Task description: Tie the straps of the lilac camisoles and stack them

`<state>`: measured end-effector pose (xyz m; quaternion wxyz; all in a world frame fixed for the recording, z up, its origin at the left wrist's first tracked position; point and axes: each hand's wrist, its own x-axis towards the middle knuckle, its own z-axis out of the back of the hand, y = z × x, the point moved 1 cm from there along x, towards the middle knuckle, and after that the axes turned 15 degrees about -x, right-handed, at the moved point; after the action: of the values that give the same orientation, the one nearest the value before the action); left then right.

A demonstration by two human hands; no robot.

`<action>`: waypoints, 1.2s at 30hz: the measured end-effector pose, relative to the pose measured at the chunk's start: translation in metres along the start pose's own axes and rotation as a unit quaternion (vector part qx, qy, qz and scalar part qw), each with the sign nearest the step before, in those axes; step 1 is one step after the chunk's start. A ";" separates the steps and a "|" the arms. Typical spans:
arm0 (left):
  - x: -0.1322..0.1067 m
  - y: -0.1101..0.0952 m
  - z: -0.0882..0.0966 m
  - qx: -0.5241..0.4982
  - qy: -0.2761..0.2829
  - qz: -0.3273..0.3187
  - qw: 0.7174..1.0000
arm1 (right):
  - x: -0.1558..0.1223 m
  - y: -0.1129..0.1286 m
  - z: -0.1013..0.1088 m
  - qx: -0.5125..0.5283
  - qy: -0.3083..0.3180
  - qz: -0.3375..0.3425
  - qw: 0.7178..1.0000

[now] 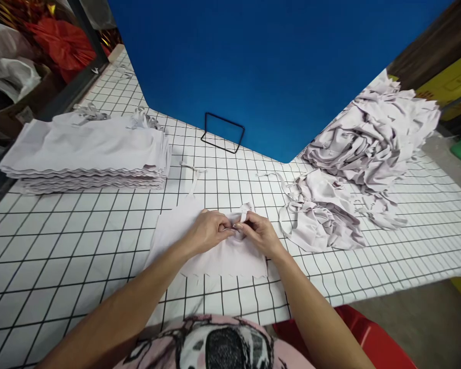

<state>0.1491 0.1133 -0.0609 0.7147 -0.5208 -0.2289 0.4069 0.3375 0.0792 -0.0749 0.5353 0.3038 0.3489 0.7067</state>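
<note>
- A pale garment (226, 261) lies on the checked cloth (111, 302), right before the person, its scalloped hem toward the body.
- The left hand (207, 231) rests on the garment's middle, thumb and fingertips together, pinching its gathered upper edge.
- The right hand (260, 234) meets it there, just beside, its thumb and fingers also closed on the garment's bunched edge.
- A thin strap (195, 180) runs out from the garment's far left corner.
- Just right of the garment lies a crumpled bundle (322, 215) of like fabric.
- Farther off, beyond that side of the garment, a big loose heap (384, 133) rises.
- Left of the garment and beyond it, a neat stack (88, 148) lies flat.
- Beyond the garment are a black frame (225, 120) and a blue panel (269, 66).
</note>
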 end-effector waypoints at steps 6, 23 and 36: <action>-0.002 0.004 0.007 -0.116 0.013 0.020 0.993 | -0.002 -0.005 0.002 0.046 0.010 -0.034 0.998; 0.001 0.003 0.006 -0.131 0.008 -0.005 0.991 | 0.000 -0.004 -0.002 0.050 0.006 -0.071 0.996; 0.000 0.003 -0.003 -0.007 -0.022 -0.058 0.998 | 0.000 0.023 0.021 -0.310 -0.068 0.146 0.937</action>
<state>0.1497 0.1118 -0.0649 0.7281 -0.5025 -0.2776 0.3745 0.3413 0.0786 -0.0440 0.5161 0.2178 0.0275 0.8279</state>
